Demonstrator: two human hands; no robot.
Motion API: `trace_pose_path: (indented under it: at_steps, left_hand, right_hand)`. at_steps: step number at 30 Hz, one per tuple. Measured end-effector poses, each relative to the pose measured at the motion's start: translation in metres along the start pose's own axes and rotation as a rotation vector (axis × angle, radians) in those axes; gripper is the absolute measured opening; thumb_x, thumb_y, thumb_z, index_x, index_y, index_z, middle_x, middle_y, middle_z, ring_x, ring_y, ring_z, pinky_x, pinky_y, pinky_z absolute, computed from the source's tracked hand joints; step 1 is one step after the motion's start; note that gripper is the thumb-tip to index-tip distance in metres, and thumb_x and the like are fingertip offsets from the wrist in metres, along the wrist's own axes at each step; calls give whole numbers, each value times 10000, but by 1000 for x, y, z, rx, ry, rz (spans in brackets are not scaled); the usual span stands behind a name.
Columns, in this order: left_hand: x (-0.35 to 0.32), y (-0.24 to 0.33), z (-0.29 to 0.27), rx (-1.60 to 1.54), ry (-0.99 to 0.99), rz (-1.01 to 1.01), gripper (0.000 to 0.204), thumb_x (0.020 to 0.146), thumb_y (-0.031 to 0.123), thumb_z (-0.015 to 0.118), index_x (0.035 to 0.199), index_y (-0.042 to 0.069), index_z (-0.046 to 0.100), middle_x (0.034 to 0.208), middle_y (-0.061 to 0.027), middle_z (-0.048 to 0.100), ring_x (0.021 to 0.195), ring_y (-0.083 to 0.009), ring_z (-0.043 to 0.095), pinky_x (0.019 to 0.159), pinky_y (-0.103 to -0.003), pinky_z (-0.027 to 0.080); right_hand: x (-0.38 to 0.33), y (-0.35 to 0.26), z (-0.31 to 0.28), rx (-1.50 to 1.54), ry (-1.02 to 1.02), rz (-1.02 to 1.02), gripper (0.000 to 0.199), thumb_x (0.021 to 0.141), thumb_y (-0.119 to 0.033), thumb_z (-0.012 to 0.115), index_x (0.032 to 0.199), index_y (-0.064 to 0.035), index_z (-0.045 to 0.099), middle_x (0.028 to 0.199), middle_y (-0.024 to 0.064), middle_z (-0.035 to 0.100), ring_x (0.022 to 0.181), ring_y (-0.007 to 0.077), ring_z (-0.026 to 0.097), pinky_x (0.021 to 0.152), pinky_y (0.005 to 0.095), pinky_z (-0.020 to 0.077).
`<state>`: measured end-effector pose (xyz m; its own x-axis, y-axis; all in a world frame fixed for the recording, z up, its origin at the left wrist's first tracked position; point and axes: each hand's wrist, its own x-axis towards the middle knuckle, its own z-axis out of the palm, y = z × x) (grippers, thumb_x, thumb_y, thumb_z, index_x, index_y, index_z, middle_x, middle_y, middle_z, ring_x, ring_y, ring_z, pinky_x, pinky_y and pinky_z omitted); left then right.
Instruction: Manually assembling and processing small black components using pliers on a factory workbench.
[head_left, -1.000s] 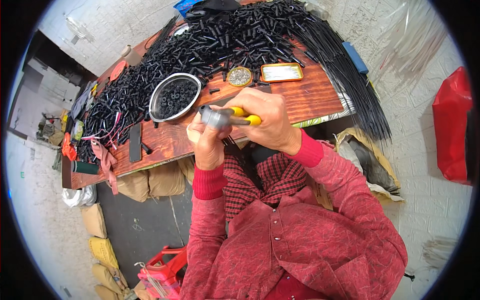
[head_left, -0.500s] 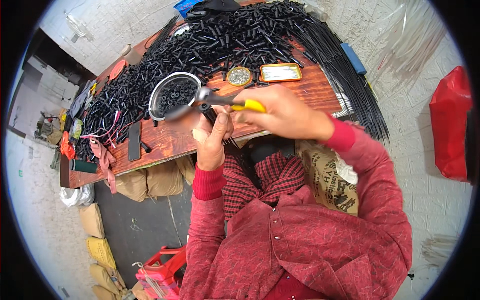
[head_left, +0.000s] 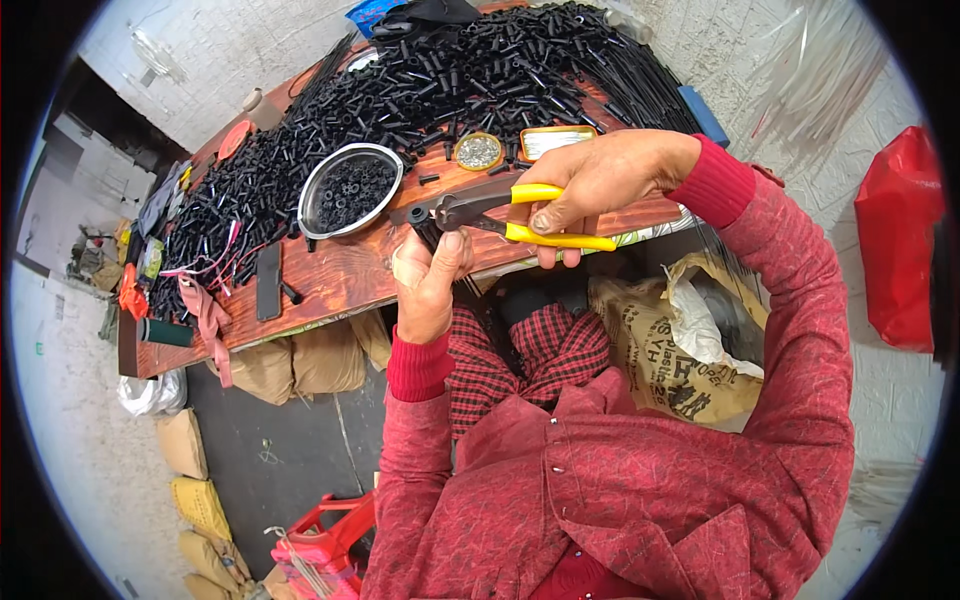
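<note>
My left hand [head_left: 428, 285] is closed around an upright black plastic tube [head_left: 425, 230] over the table's front edge, thumb against its side. Thin dark rods show below the fist. Pliers with yellow handles [head_left: 560, 238] are in my right hand [head_left: 605, 178], their handles spread apart and the dark metal jaws at the tube's top end. Whether the jaws grip anything there is too small to tell. Behind the left hand stands a metal bowl [head_left: 308, 205] of small black rings. A round dish [head_left: 478, 151] of small metal pieces and a yellow-rimmed tin [head_left: 552, 140] of thin pale sticks lie beyond the pliers.
A large heap of black tubes [head_left: 470, 70] covers the back of the wooden table [head_left: 340, 270], with long black rods [head_left: 640, 90] at its right. A phone [head_left: 268, 283] lies near the front edge. Below are a printed paper sack [head_left: 645, 365] and a red plastic stool [head_left: 345, 530].
The pliers were blurred, crossing over the tube with handles together. Now they have swung back right, handles spread, jaws at the tube's top. My left hand has barely moved.
</note>
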<state>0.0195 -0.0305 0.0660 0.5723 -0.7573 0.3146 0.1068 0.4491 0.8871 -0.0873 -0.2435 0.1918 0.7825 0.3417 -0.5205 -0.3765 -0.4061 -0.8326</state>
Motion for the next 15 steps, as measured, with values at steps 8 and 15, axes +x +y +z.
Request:
trace_pose_path:
  at_steps: [8,15]
  left_hand:
    - [-1,0,-1,15,-14,5,184,998,196,585,1021,20,538,782,20,517,644,-56,426,575,-225,356]
    - [0,-1,-1,38,-15,18,195,997,208,590,1038,22,543,774,25,510,644,-54,422,573,-222,351]
  right_hand:
    - [1,-6,-6,-5,-14,33,320,1009,-239,537,1199,18,533,939,132,690,785,182,692,670,316,582]
    - [3,-5,-12,-31,-68,20,357,1019,-303,534,1170,20,538,862,107,678,741,171,683,623,287,570]
